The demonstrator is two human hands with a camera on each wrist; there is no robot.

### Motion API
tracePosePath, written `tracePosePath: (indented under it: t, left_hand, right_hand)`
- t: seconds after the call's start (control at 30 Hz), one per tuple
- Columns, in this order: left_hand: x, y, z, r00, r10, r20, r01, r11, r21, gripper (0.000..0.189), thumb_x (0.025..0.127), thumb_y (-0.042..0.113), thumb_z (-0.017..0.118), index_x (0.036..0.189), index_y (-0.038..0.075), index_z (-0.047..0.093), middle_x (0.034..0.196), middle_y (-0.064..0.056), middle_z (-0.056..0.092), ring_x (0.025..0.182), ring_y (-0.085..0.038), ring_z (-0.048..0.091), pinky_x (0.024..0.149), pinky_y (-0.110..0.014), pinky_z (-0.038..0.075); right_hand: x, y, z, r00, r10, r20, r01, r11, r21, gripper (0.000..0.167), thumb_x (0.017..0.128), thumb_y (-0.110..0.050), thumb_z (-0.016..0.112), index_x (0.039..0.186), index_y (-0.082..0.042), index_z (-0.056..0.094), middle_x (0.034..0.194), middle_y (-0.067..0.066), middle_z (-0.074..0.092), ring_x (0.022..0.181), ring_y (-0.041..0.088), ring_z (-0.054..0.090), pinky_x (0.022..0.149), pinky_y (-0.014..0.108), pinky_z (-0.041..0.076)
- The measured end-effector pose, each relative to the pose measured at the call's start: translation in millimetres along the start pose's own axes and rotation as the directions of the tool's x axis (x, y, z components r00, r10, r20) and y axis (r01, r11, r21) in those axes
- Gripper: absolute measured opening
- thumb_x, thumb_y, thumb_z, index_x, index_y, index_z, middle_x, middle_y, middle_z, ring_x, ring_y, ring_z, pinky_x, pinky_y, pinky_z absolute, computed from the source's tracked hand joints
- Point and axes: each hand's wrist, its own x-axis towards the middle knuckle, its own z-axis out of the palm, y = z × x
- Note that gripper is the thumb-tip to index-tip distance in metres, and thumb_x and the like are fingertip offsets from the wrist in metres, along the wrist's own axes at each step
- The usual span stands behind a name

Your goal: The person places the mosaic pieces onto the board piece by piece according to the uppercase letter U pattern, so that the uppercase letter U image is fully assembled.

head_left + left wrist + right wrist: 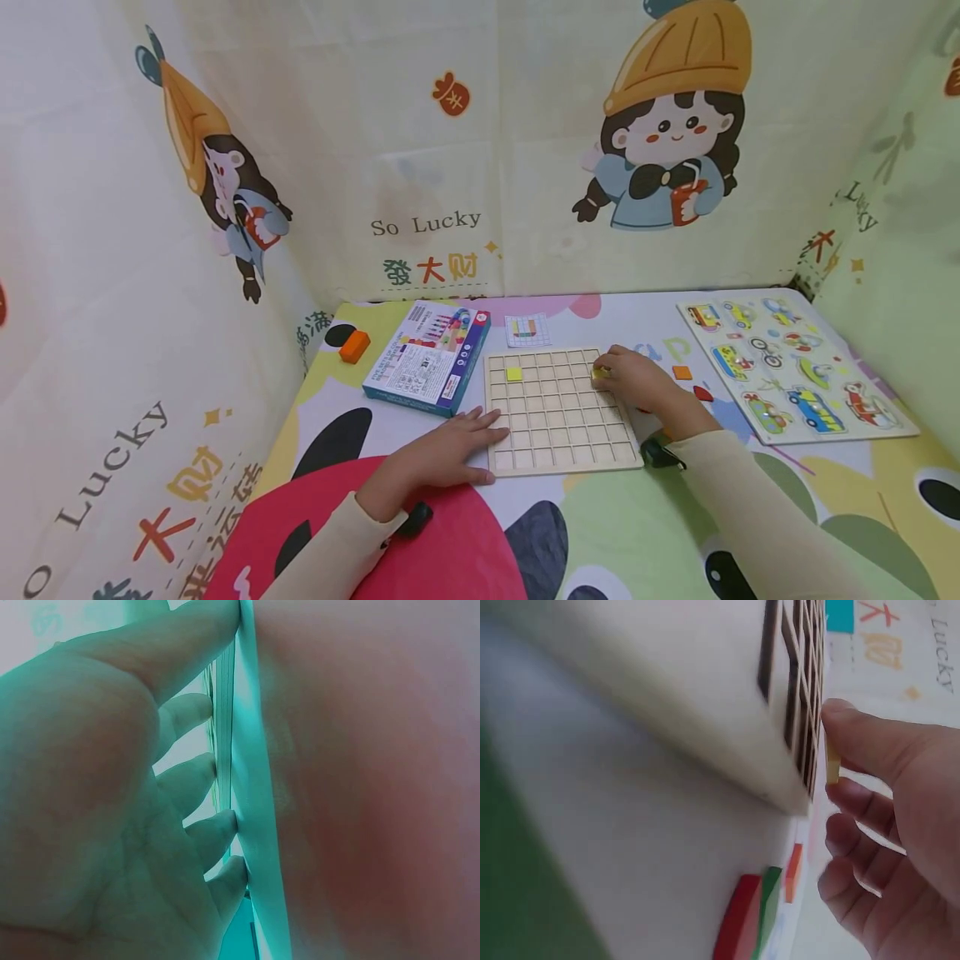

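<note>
A pale wooden grid board (564, 435) lies flat on the table. One yellow square tile (513, 375) sits in a cell near its upper left. Between thumb and index fingertip, my right hand (641, 382) pinches another yellow tile (833, 763) at the board's upper right; whether it touches the board I cannot tell. The other right fingers are loosely bent. My left hand (452, 450) rests at the board's left edge, fingers spread, their tips against the side in the left wrist view.
A teal-edged box (420, 354) and an orange block (355, 347) lie left of the board. Behind it is a small pattern card (527, 330). To the right are an orange square (681, 372) and a picture puzzle board (795, 367). Red (737, 919) and green pieces (769, 909) lie beside the grid.
</note>
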Motion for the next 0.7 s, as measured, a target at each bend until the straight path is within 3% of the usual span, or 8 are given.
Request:
tracePosePath:
  t: [0.13,0.53,0.7]
  left_hand:
    - [1.6,0.2,-0.5,1.000,0.004,-0.003,-0.004,1.000,0.002,0.077,0.086,0.053,0.066,0.152,0.034,0.033,0.161,0.007,0.018,0.148,-0.024,0.009,0.116,-0.047,0.018]
    - [0.2,1.2,-1.0,1.000,-0.006,0.002,0.006,1.000,-0.004,0.076,0.086,0.053,0.067,0.152,0.033,0.034,0.160,0.006,0.019,0.147,-0.025,0.010,0.116,-0.047,0.018]
    - [-0.3,1.4,-1.2,1.000,0.004,0.002,-0.004,1.000,-0.009,0.076,0.086,0.053,0.067,0.152,0.032,0.035,0.160,0.005,0.019,0.147,-0.025,0.010,0.116,-0.047,0.018]
  right_hand:
    - [3.4,-8,6,0.998,-0.053,-0.033,0.052,0.998,-0.026,0.028,0.090,-0.024,0.072,0.111,-0.006,0.069,0.101,0.005,0.057,0.088,0.022,0.056,0.080,0.043,0.049]
    - [12.3,-35,18,0.990,-0.136,-0.036,0.134,0.990,-0.042,0.028,0.089,-0.024,0.074,0.111,-0.008,0.070,0.104,0.004,0.060,0.088,0.021,0.061,0.081,0.041,0.052]
    - [16.2,-45,21,0.991,-0.133,-0.027,0.132,0.991,-0.031,0.028,0.088,-0.025,0.074,0.112,-0.009,0.069,0.107,0.003,0.059,0.091,0.021,0.060,0.084,0.040,0.052]
